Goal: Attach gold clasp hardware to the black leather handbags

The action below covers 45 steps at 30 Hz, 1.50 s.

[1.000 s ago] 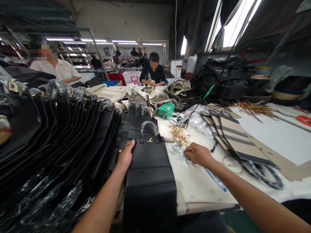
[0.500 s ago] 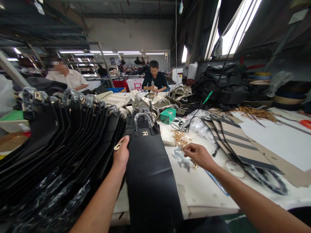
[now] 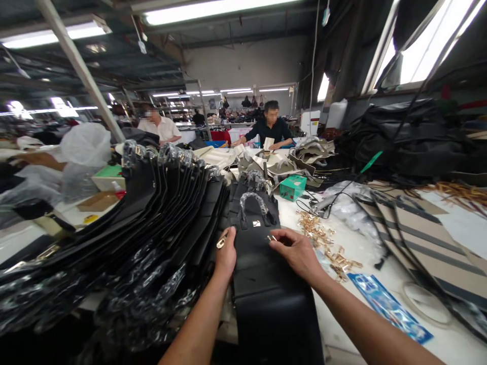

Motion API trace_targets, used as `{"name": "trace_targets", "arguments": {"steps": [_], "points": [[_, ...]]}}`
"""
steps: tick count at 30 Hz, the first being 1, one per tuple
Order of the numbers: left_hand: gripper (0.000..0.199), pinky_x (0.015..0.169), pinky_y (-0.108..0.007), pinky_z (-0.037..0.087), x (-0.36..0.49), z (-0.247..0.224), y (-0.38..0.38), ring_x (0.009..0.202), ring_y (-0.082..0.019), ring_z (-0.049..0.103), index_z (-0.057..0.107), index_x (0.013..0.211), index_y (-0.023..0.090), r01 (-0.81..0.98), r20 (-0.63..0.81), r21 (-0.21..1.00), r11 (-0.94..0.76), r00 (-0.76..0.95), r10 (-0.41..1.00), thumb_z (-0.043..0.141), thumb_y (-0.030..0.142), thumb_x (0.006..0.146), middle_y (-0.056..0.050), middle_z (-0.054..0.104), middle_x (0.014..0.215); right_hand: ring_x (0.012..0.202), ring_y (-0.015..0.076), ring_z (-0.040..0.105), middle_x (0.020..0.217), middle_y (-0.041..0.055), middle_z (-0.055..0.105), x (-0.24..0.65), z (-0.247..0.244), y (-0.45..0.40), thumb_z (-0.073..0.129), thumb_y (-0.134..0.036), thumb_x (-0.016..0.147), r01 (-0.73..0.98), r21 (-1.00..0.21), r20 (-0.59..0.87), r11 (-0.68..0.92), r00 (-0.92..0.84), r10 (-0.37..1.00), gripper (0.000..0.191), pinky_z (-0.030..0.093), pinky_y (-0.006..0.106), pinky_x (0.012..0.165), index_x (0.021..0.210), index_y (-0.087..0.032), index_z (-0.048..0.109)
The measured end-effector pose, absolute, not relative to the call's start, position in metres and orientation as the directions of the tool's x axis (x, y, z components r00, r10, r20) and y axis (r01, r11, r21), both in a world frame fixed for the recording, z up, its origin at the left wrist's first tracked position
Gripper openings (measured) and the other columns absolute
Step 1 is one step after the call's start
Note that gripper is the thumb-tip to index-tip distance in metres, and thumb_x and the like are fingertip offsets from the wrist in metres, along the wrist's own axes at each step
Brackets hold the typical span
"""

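Note:
My left hand (image 3: 226,255) rests at the edge of a long black leather bag panel (image 3: 266,274), pinching a gold metal clasp (image 3: 222,241) in its fingers. My right hand (image 3: 294,252) reaches over the same panel from the right, with a tiny gold metal fitting (image 3: 271,237) at its fingertips. Near the panel's far end sits a small gold logo plate (image 3: 256,223), just below a handle wrapped in clear plastic (image 3: 253,202). A loose heap of gold metal fittings (image 3: 323,238) lies on the white table to the right.
A tall fanned stack of black panels (image 3: 163,218) with plastic-wrapped parts fills the left. Beyond the table are a teal box (image 3: 292,187) and cut pieces. Striped canvas panels (image 3: 426,243) and a blue packet (image 3: 388,306) lie right. Co-workers (image 3: 271,124) sit behind.
My right hand has moved left from above the table onto the black panel, now with a tiny gold fitting at its fingertips. The whole view has tilted and shifted as my head moved.

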<state>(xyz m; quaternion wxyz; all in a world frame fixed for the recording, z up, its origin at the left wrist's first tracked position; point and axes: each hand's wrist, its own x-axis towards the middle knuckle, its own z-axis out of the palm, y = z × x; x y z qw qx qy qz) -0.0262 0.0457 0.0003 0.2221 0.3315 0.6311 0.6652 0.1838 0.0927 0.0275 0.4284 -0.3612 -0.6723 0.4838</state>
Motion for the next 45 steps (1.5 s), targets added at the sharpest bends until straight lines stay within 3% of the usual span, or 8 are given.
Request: {"name": "trace_targets", "arguments": {"steps": [3,9,18,28,36,42,45], "points": [[0.037,0.084,-0.031,0.047,-0.019,0.000,0.043,0.091,-0.022,0.062,0.070,0.085,0.019,0.167,0.203,0.978,-0.123,-0.645,0.737,0.057,0.054,0.084,-0.004,0.071,0.089,0.071,0.0183,0.062,0.080,0.0015,0.070,0.162,0.027,0.095,0.073,-0.035,0.074,0.079,-0.969,0.184,0.232,-0.394,0.901,0.022,0.048,0.028,0.065,0.089,-0.020,0.072],[0.038,0.083,-0.030,0.047,-0.020,-0.006,0.036,0.091,-0.022,0.062,0.068,0.093,0.019,0.175,0.211,0.976,-0.129,-0.626,0.751,0.052,0.053,0.089,-0.004,0.070,0.092,0.060,0.0173,0.062,0.071,0.0021,0.070,0.120,0.023,0.099,0.070,-0.040,0.075,0.058,-0.982,0.142,0.177,-0.383,0.913,0.025,0.050,0.028,0.057,0.086,-0.018,0.070],[0.035,0.093,-0.030,0.045,-0.023,-0.011,0.036,0.103,-0.022,0.062,0.067,0.105,0.019,0.134,0.202,0.979,-0.152,-0.598,0.776,0.051,0.047,0.092,-0.006,0.072,0.105,0.065,0.0175,0.065,0.072,0.0009,0.071,0.096,0.009,0.102,0.065,-0.038,0.081,0.152,-0.943,0.233,0.297,-0.340,0.911,0.019,0.051,0.027,0.062,0.084,-0.020,0.069],[0.032,0.093,-0.030,0.045,-0.022,-0.014,0.037,0.102,-0.022,0.063,0.068,0.103,0.019,0.158,0.225,0.974,-0.163,-0.577,0.785,0.050,0.044,0.093,-0.006,0.072,0.105,0.066,0.0180,0.064,0.074,0.0009,0.071,0.092,0.013,0.097,0.064,-0.035,0.083,0.259,-0.868,0.325,0.424,-0.348,0.879,0.016,0.048,0.027,0.064,0.079,-0.021,0.070],[0.030,0.087,-0.028,0.045,-0.020,-0.008,0.035,0.093,-0.020,0.063,0.067,0.097,0.020,0.169,0.216,0.975,-0.144,-0.581,0.785,0.049,0.044,0.093,-0.004,0.071,0.097,0.063,0.0185,0.064,0.071,0.0015,0.071,0.092,0.010,0.096,0.062,-0.038,0.083,0.302,-0.888,0.259,0.347,-0.296,0.919,0.019,0.048,0.028,0.061,0.078,-0.021,0.068],[0.030,0.085,-0.027,0.045,-0.021,-0.011,0.037,0.090,-0.019,0.062,0.066,0.095,0.020,0.179,0.240,0.970,-0.167,-0.566,0.789,0.047,0.043,0.094,-0.003,0.070,0.094,0.065,0.0182,0.065,0.074,0.0011,0.071,0.084,0.011,0.097,0.061,-0.034,0.082,0.346,-0.828,0.347,0.441,-0.302,0.888,0.015,0.047,0.027,0.062,0.076,-0.021,0.067],[0.031,0.087,-0.028,0.045,-0.022,-0.014,0.037,0.094,-0.020,0.062,0.067,0.099,0.020,0.167,0.238,0.971,-0.173,-0.565,0.790,0.047,0.043,0.094,-0.004,0.071,0.098,0.064,0.0173,0.064,0.072,-0.0003,0.069,0.082,0.012,0.098,0.061,-0.032,0.082,0.322,-0.845,0.331,0.427,-0.312,0.891,0.013,0.048,0.027,0.063,0.087,-0.022,0.066]]}}
